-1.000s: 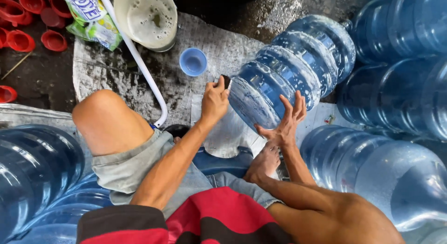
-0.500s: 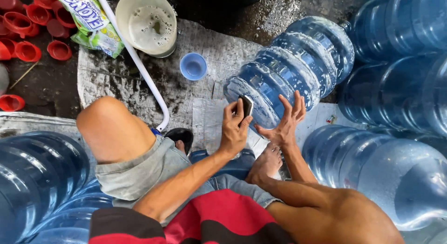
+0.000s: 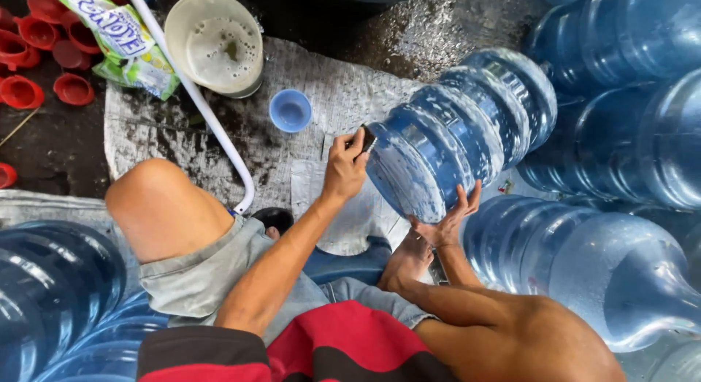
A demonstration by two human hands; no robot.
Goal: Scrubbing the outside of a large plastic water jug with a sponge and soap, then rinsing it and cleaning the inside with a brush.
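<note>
close in, right hand (image 3: 445, 223) spreads open-fingered under the base rim of the big blue water jug (image 3: 456, 130), which lies tilted on its side over the wet mat (image 3: 343, 97). left hand (image 3: 345, 167) pinches a small dark scrub pad (image 3: 366, 139) against the base edge — jug looks empty, light, stiff, likely slippery; the ribs offer grip. beyond, more jugs crowd right; small blue cup (image 3: 290, 110) and funnel (image 3: 214, 43) leave little room.

Two hands work here: the left hand (image 3: 343, 170) and the right hand (image 3: 445, 221). One big blue water jug (image 3: 460, 134) lies between them. One small blue cap (image 3: 290, 110), one white bowl (image 3: 214, 43), one white pipe (image 3: 197, 105), one printed packet (image 3: 117, 35). About eight red caps (image 3: 20, 91) far left.
</note>
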